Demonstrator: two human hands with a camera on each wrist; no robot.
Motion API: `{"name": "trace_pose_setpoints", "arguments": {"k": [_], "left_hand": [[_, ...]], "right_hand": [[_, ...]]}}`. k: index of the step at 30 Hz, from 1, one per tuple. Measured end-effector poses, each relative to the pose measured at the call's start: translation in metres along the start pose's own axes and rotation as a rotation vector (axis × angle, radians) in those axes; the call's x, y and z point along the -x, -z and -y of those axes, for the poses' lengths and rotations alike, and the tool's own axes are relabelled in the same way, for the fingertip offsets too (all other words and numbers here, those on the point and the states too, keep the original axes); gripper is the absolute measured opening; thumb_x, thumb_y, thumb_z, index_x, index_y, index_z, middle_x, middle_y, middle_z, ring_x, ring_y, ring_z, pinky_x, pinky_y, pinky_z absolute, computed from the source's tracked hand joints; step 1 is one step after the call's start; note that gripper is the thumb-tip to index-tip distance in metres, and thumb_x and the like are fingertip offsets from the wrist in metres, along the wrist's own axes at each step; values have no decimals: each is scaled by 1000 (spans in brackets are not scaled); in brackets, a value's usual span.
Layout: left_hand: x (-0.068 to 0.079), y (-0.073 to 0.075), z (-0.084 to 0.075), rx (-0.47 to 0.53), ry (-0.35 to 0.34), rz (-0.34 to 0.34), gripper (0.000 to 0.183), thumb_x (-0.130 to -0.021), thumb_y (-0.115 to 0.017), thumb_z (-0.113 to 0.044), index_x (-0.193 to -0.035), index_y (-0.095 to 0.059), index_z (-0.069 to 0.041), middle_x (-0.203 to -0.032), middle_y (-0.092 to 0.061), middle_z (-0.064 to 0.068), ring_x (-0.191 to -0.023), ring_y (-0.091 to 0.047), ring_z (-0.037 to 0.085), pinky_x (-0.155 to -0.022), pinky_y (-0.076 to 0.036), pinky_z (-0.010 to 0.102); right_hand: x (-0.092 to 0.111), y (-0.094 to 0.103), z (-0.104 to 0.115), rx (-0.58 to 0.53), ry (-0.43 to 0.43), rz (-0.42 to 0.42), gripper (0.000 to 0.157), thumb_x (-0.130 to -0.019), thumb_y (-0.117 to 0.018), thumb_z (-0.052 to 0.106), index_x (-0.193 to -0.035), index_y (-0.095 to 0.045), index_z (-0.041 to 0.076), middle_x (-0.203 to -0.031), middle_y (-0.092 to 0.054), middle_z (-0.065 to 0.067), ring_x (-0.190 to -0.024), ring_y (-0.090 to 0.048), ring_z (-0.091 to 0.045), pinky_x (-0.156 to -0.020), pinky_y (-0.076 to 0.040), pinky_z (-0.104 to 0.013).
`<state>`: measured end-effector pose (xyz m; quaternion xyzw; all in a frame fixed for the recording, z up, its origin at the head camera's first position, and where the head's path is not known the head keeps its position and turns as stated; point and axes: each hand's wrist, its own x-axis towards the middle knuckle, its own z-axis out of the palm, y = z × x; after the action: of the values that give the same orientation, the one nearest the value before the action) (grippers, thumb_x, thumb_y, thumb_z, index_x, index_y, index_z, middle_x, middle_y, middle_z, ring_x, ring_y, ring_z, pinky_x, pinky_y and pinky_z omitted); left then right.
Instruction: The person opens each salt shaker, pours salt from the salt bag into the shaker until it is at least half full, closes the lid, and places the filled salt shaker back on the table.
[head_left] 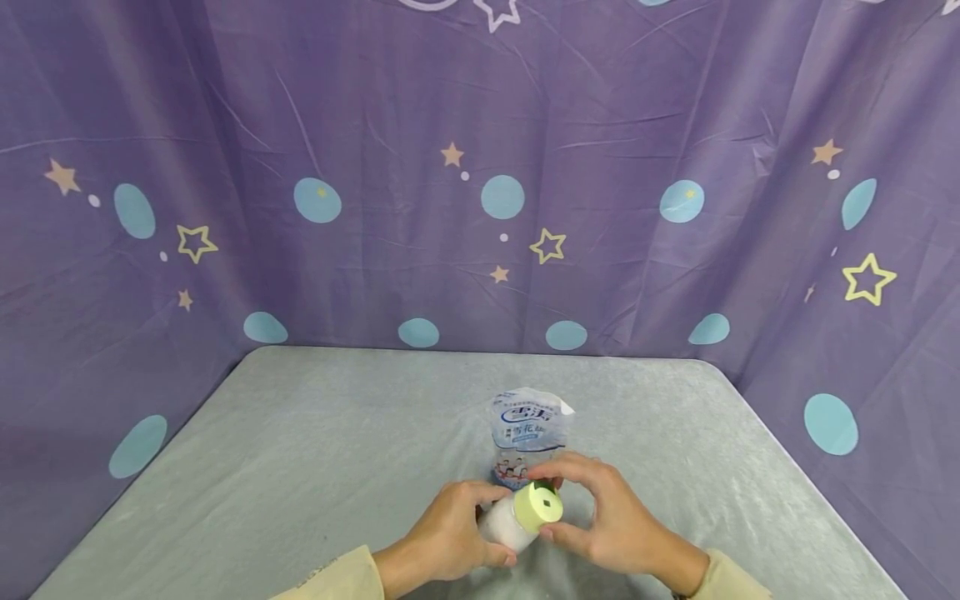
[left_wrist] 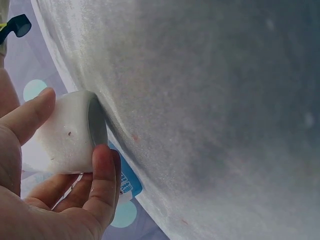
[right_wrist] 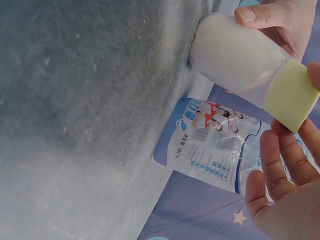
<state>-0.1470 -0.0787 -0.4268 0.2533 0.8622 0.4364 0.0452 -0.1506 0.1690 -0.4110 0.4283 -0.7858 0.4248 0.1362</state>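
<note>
A bottle (head_left: 498,527) filled with white contents, with a pale yellow-green cap (head_left: 534,508), leans toward the right above the table. My left hand (head_left: 450,533) grips its body between thumb and fingers; the left wrist view shows the white bottle base (left_wrist: 99,122). At the cap (right_wrist: 290,95), my right hand (head_left: 611,517) pinches the sides with thumb and fingertips. A small dark square mark shows on the cap's top. Just behind the hands stands a blue-and-white printed pouch (head_left: 528,425), its lower part partly hidden by the right hand and bottle.
A pale grey cloth (head_left: 337,433) covers the table. Purple curtains (head_left: 420,208) with stars and blue dots hang behind it and along both sides.
</note>
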Motion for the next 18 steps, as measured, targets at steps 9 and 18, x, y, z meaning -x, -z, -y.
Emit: {"name": "trace_pose_setpoints", "arguments": {"k": [9,18], "left_hand": [[0,0,0,-8,-4,-3,53,-64,-99,-20,-113,-77,-20,-98,-69,-13,-80,-59,4,-70,-51,23],[0,-1,-1,-17,-12,-20,54,-63,-99,-18,-112,-77,-18,-99,-70,-12,-81,-59,3,-71,-51,23]], "right_hand": [[1,0,3,41,-71,-34,46,-79,-90,21,-120,-69,23,-106,-69,12,-89,-62,-11,-81,-50,-31],[1,-3,5,115,-145,-74,33,-80,-90,36,-104,-69,30,-91,-66,19,-81,-61,-5,-75,-48,-31]]}}
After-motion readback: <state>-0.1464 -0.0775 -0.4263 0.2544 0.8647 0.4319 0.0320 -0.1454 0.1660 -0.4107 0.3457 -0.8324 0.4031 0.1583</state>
